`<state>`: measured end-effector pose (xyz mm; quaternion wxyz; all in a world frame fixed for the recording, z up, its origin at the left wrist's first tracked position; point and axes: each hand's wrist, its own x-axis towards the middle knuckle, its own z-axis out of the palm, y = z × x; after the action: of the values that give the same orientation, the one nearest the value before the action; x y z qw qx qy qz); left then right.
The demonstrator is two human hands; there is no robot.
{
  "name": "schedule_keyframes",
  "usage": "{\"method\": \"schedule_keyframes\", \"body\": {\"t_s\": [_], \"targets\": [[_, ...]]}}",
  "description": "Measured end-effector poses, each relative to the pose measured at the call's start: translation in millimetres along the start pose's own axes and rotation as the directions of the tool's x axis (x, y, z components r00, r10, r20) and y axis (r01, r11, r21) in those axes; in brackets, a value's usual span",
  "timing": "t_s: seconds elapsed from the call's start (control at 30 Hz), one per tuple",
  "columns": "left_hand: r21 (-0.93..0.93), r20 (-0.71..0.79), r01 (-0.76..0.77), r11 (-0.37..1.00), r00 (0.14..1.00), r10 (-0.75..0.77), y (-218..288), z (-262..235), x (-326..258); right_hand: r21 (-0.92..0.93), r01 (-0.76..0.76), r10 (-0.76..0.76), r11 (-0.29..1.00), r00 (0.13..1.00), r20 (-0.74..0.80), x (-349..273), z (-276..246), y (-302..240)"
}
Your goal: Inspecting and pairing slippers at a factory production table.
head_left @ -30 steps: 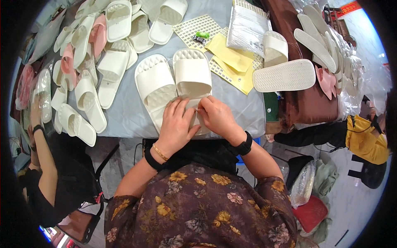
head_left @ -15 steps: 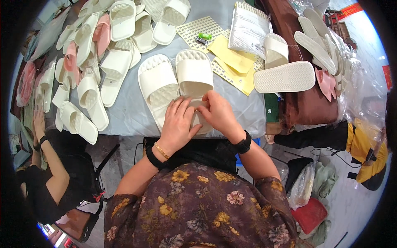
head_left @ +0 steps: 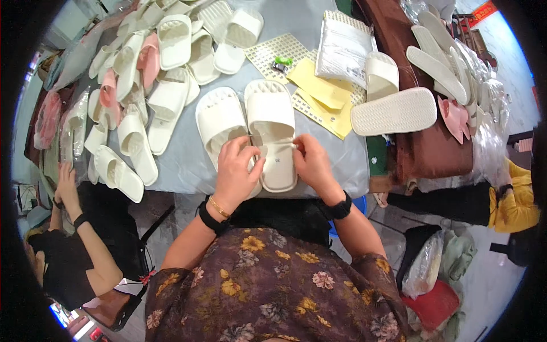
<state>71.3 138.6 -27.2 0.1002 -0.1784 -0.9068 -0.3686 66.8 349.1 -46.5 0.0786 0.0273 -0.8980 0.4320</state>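
Note:
Two white slide slippers lie side by side, toes pointing away from me, near the table's front edge. My left hand (head_left: 235, 171) is over the lower part of the left slipper (head_left: 221, 117), partly hiding its footbed. Its fingers are loosely bent and apart, the fingertips beside the inner edge of the right slipper (head_left: 272, 119). A tiny dark-printed mark (head_left: 277, 161) shows on that slipper's heel area. With thumb and fingers together, my right hand (head_left: 313, 165) pinches the same slipper's outer edge just below the strap.
Many white slippers (head_left: 169, 102) and a few pink ones (head_left: 149, 60) crowd the left. Beyond my pair lie a sticker sheet (head_left: 268, 51), yellow paper (head_left: 319, 82) and a plastic-wrapped pack (head_left: 345, 48). An overturned slipper (head_left: 393, 111) rests at right. Other people sit on both sides.
My hands have moved apart: the left back to the left, the right to the slipper's outer edge. The mark on the heel area is now uncovered. The view has shifted slightly.

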Motion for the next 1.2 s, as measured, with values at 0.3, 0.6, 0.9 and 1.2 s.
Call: {"method": "schedule_keyframes", "body": {"t_s": [0.3,0.6,0.9,1.2], "targets": [[0.142,-0.023,0.045,0.989,0.999,-0.042,1,23,25,0.153,0.018,-0.004,0.988,0.996,-0.086,-20,-11,8],[0.009,-0.084,0.057,0.998,0.995,-0.056,9,-38,23,0.295,-0.016,0.041,0.956,0.996,-0.082,-26,-8,23],[0.272,-0.347,0.028,0.962,0.935,0.071,-75,-183,177,0.302,-0.005,0.053,0.953,0.987,-0.151,-25,-9,25],[0.342,-0.214,-0.017,0.939,0.972,0.095,-148,-167,173,0.143,-0.006,0.114,0.99,0.638,-0.762,-5,-133,66]]}}
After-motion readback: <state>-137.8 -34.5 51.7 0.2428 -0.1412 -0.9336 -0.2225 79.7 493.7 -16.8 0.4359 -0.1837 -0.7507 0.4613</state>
